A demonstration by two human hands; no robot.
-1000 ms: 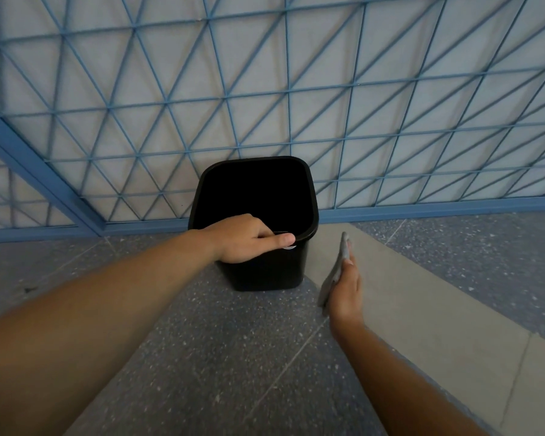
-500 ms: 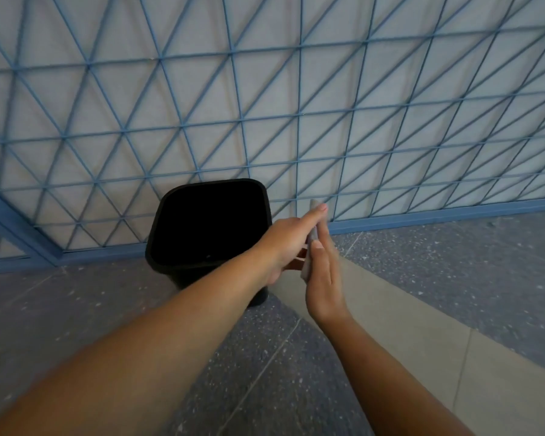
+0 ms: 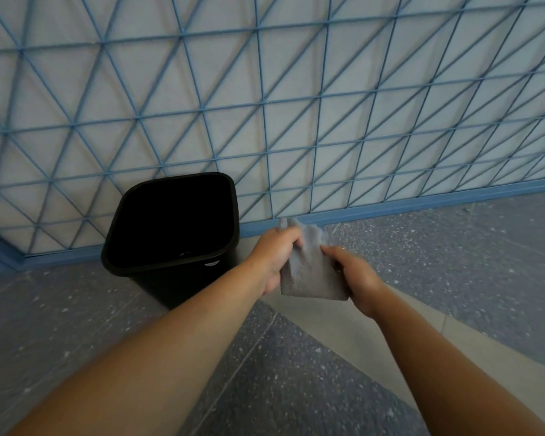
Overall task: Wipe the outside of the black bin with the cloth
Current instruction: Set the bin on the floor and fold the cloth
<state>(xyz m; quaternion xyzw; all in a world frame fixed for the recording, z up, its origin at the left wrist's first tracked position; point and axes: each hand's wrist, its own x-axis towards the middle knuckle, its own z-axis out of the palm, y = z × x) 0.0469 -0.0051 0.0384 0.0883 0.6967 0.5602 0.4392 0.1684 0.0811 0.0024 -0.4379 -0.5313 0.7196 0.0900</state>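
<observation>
- Grey cloth (image 3: 309, 272) pinched between both hands: left hand (image 3: 274, 256) clamped on its left edge, right hand (image 3: 356, 278) on its right.
- Black bin (image 3: 173, 221) upright on floor (image 3: 453, 247), just left of hands, untouched.
- Small white label (image 3: 211, 263) under rim, unreadable.
- Blue lattice wall (image 3: 296, 105) behind.

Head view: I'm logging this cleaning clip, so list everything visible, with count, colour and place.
bin: one, black, open top, standing on the floor by the grid, left of the hands
cloth: one, grey, held between both hands, clear of the bin
wire grid: one, blue, on the pale wall behind
floor: speckled grey with a plain beige strip
left hand: gripping the cloth's left edge
right hand: gripping the cloth's right edge
</observation>
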